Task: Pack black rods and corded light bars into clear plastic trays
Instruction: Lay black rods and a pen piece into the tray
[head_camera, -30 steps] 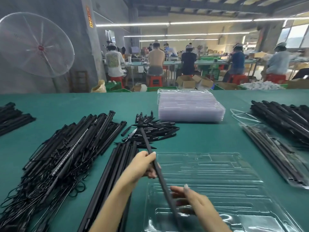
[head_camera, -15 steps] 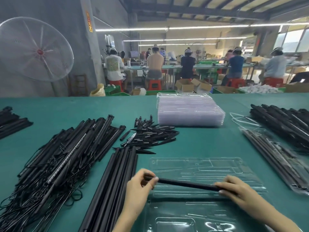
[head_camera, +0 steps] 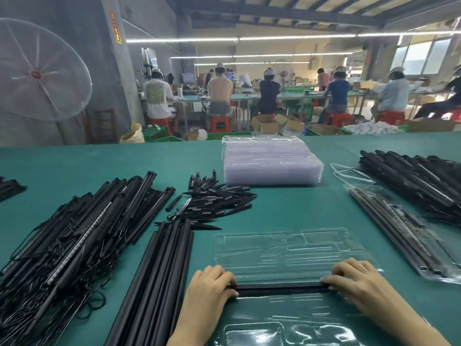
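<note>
A clear plastic tray [head_camera: 287, 250] lies open on the green table in front of me. A black rod [head_camera: 279, 288] lies crosswise in it, along the fold between its two halves. My left hand [head_camera: 212, 285] holds the rod's left end, fingers curled over it. My right hand [head_camera: 354, 280] holds its right end the same way. A row of black rods [head_camera: 159, 278] lies left of the tray. Further left lies a heap of corded light bars [head_camera: 74, 236].
A stack of clear trays [head_camera: 269, 161] stands at mid-table. Small black spikes [head_camera: 214, 201] are piled beside it. At the right lie a packed tray [head_camera: 399, 228] and more black bars [head_camera: 419, 181]. Workers sit at benches beyond the table edge.
Both hands turned the rod from a slant to crosswise and lowered it into the tray, toward me. The hands now sit over its two ends.
</note>
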`<state>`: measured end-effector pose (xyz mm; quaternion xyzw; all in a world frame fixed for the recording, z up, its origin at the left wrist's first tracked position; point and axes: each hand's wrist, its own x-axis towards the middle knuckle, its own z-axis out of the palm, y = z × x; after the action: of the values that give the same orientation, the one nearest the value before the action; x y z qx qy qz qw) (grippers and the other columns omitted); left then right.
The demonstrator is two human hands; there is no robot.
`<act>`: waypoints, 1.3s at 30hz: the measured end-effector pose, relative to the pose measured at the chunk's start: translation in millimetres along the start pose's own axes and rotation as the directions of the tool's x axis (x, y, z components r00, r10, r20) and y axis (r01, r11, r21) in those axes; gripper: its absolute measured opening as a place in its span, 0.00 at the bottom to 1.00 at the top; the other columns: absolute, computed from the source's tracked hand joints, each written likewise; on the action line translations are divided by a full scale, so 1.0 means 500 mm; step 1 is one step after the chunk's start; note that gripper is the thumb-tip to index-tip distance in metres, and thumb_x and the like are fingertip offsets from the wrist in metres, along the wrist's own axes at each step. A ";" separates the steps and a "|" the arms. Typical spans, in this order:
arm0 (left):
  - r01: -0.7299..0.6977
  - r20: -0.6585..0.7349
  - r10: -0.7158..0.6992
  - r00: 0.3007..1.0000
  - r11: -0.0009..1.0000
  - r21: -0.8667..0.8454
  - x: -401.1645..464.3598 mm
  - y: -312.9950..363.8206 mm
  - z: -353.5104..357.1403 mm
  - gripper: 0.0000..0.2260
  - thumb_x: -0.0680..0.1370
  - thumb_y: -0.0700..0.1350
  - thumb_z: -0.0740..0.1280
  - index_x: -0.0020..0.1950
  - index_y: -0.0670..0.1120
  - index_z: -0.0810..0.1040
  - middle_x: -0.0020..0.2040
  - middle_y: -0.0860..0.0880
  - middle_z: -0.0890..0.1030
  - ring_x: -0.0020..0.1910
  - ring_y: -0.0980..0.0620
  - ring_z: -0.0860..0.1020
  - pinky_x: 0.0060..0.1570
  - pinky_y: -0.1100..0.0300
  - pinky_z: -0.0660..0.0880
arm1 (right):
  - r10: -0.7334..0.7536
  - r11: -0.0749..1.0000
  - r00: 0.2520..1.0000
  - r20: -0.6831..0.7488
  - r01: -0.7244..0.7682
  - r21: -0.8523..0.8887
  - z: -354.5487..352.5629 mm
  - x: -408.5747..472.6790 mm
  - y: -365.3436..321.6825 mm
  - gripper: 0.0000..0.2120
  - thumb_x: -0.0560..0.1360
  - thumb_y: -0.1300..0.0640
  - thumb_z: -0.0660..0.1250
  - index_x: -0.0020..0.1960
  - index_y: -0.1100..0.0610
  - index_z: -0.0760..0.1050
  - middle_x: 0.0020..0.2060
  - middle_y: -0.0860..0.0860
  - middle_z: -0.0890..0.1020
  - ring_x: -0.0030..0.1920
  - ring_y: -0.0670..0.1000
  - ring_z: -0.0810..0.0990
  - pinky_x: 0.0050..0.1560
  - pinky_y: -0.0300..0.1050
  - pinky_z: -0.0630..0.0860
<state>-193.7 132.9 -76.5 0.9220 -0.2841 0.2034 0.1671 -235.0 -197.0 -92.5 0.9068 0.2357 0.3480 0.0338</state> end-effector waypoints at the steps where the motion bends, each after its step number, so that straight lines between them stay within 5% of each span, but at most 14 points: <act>1: -0.023 -0.005 0.023 1.000 1.000 0.017 0.000 -0.002 0.002 0.17 0.54 0.49 0.84 0.33 0.55 0.79 0.32 0.61 0.75 0.31 0.60 0.75 0.38 0.66 0.67 | -0.001 1.000 1.000 -0.011 0.001 -0.004 0.003 -0.004 0.000 0.25 0.83 0.52 0.47 0.44 0.50 0.83 0.37 0.46 0.80 0.40 0.47 0.75 0.42 0.42 0.65; 7: -0.024 0.017 0.024 1.000 1.000 0.005 0.005 -0.001 0.008 0.17 0.53 0.36 0.84 0.30 0.50 0.80 0.29 0.57 0.73 0.28 0.57 0.73 0.22 0.69 0.63 | 0.098 0.995 0.994 0.047 -0.098 -0.003 0.003 -0.012 -0.001 0.15 0.72 0.60 0.56 0.41 0.51 0.82 0.38 0.45 0.80 0.36 0.50 0.79 0.42 0.43 0.66; 10: -0.078 0.045 0.075 0.996 0.995 0.061 0.007 0.002 0.009 0.18 0.50 0.35 0.83 0.30 0.52 0.81 0.27 0.57 0.71 0.27 0.57 0.72 0.22 0.69 0.62 | 0.133 0.991 0.990 0.052 -0.135 0.027 -0.004 -0.017 0.000 0.13 0.74 0.56 0.57 0.39 0.50 0.80 0.39 0.44 0.78 0.36 0.49 0.77 0.40 0.39 0.66; 16: -0.198 0.170 0.175 0.970 0.971 0.134 -0.006 0.008 -0.001 0.16 0.51 0.53 0.83 0.33 0.56 0.83 0.27 0.60 0.73 0.28 0.59 0.74 0.27 0.72 0.68 | 0.135 0.988 0.988 0.068 -0.140 0.072 0.000 -0.018 -0.010 0.26 0.82 0.48 0.46 0.37 0.49 0.79 0.40 0.43 0.78 0.40 0.45 0.73 0.43 0.40 0.64; 23: -0.156 0.164 0.103 0.981 0.924 0.349 -0.016 0.031 0.015 0.26 0.36 0.45 0.79 0.33 0.48 0.86 0.27 0.53 0.77 0.25 0.53 0.77 0.33 0.64 0.67 | 0.122 0.983 0.988 0.094 -0.133 0.127 -0.005 -0.011 -0.031 0.27 0.82 0.51 0.46 0.39 0.53 0.81 0.41 0.45 0.81 0.37 0.47 0.77 0.39 0.38 0.70; 25: -0.127 0.160 0.078 0.984 0.937 0.326 -0.016 0.031 0.014 0.26 0.35 0.43 0.79 0.33 0.50 0.85 0.27 0.54 0.77 0.24 0.53 0.76 0.28 0.69 0.68 | 0.178 0.970 0.981 0.078 -0.188 0.156 -0.009 -0.004 -0.038 0.23 0.81 0.52 0.52 0.39 0.54 0.83 0.41 0.45 0.81 0.37 0.47 0.78 0.39 0.36 0.72; 27: -0.100 0.153 0.057 0.987 0.952 0.289 -0.017 0.027 0.009 0.28 0.34 0.42 0.79 0.33 0.51 0.85 0.28 0.54 0.77 0.24 0.53 0.76 0.27 0.70 0.69 | 0.204 0.958 0.975 0.087 -0.217 0.186 -0.015 0.003 -0.043 0.05 0.73 0.60 0.69 0.39 0.55 0.82 0.40 0.45 0.81 0.37 0.47 0.78 0.40 0.33 0.70; 29: -0.081 0.145 0.042 0.988 0.958 0.274 -0.022 0.022 0.006 0.29 0.34 0.40 0.79 0.34 0.53 0.85 0.29 0.54 0.78 0.25 0.53 0.76 0.28 0.67 0.68 | 0.227 0.943 0.965 0.135 -0.252 0.216 -0.011 0.002 -0.046 0.12 0.63 0.69 0.76 0.40 0.55 0.82 0.40 0.45 0.80 0.38 0.45 0.76 0.41 0.33 0.69; 39: 0.025 0.127 -0.060 0.990 0.964 0.263 -0.024 -0.031 -0.013 0.34 0.34 0.29 0.77 0.34 0.57 0.85 0.29 0.54 0.76 0.25 0.55 0.75 0.36 0.60 0.58 | 0.254 0.889 0.954 0.162 -0.296 0.350 0.027 0.036 -0.091 0.26 0.57 0.77 0.74 0.48 0.52 0.84 0.42 0.46 0.81 0.41 0.45 0.76 0.38 0.45 0.79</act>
<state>-195.5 153.1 -79.5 0.9534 -0.2454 0.1730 0.0293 -233.0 -147.1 -102.0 0.9391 0.1638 0.2470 -0.1741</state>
